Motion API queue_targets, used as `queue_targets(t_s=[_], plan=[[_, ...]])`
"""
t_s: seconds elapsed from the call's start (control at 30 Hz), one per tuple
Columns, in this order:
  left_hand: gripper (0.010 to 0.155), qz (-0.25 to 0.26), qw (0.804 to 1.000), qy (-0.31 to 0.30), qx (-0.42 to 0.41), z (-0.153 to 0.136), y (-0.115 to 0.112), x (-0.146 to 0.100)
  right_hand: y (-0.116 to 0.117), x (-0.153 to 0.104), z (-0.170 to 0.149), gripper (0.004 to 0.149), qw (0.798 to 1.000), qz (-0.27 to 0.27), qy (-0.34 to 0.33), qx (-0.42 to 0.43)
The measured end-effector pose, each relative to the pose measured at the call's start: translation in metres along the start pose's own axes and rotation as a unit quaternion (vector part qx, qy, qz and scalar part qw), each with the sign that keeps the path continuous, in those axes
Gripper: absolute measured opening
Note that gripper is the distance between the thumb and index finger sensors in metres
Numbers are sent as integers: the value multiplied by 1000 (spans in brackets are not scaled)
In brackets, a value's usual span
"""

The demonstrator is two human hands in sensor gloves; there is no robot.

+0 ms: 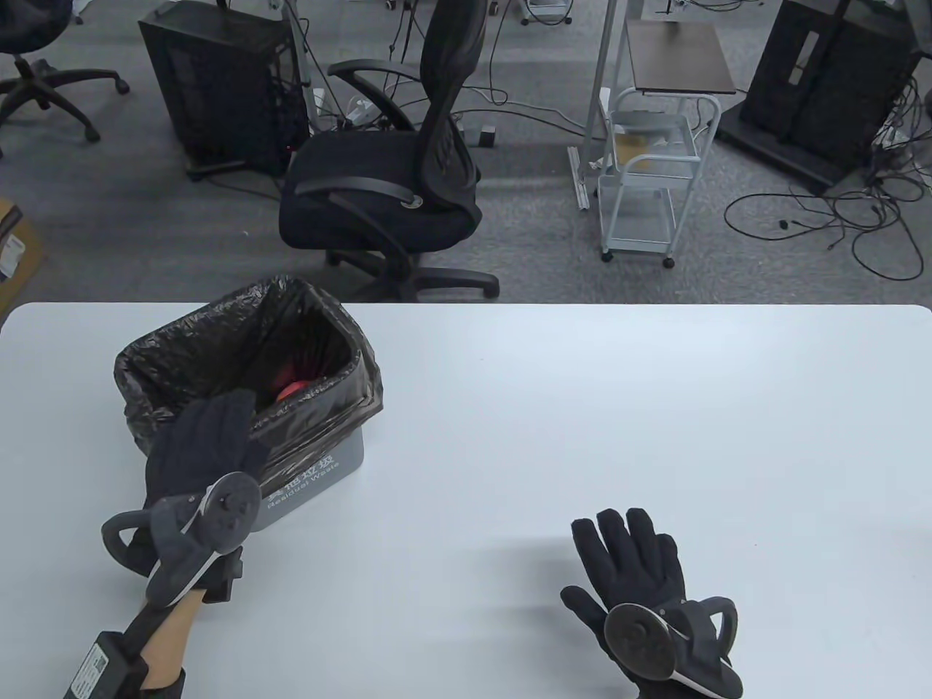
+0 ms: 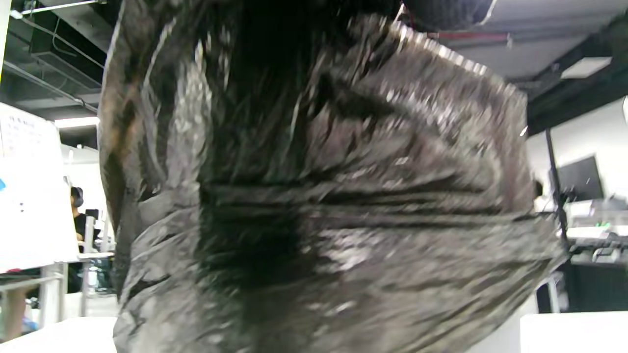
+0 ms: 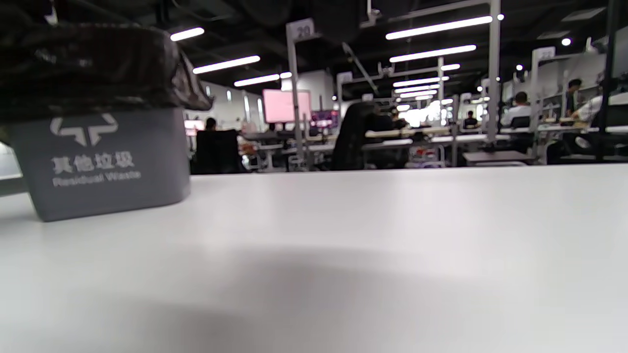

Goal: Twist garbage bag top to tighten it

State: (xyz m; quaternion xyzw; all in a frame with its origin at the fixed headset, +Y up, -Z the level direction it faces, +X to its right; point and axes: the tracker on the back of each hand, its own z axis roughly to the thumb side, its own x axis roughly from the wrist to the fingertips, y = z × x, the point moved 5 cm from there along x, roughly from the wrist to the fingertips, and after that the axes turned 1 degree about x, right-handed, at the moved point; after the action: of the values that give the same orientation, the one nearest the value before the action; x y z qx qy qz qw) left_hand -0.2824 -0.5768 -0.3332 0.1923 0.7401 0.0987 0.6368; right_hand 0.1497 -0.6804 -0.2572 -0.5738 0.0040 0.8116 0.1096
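A grey waste bin (image 1: 320,473) stands at the table's left, lined with a black garbage bag (image 1: 182,349) whose top is folded out over the rim. Something red (image 1: 295,386) lies inside. My left hand (image 1: 244,429) lies over the bag's near left corner with its fingers on the rim; whether they grip the plastic is hidden. The left wrist view is filled by crinkled bag (image 2: 343,196). My right hand (image 1: 597,568) lies flat on the table at the front right with fingers spread, empty, far from the bin. The right wrist view shows the bin (image 3: 98,162) and bag (image 3: 88,63) at left.
The white table (image 1: 582,408) stretches right of the bin. Behind its far edge stand a black office chair (image 1: 393,189) and a white cart (image 1: 648,182) on the floor.
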Motion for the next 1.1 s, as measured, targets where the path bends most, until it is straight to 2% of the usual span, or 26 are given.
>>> queue_targets(t_s=[0.13, 0.23, 0.37, 0.67, 0.93, 1.1], plan=[[54, -11, 1000, 3, 11, 2, -7, 5, 1, 0, 2, 75, 1000, 6, -5, 2], [53, -6, 999, 3, 36, 6, -8, 8, 1, 0, 3, 74, 1000, 9, -9, 2], [50, -11, 1000, 6, 22, 9, -8, 11, 1, 0, 4, 74, 1000, 9, -11, 2], [49, 57, 997, 35, 26, 16, -3, 3, 1, 0, 4, 74, 1000, 9, -8, -2], [48, 77, 996, -38, -40, 67, 15, 4, 1, 1, 5, 74, 1000, 11, -6, -4], [48, 61, 989, -106, -86, 101, 13, 8, -1, 0, 8, 74, 1000, 5, -12, -8]])
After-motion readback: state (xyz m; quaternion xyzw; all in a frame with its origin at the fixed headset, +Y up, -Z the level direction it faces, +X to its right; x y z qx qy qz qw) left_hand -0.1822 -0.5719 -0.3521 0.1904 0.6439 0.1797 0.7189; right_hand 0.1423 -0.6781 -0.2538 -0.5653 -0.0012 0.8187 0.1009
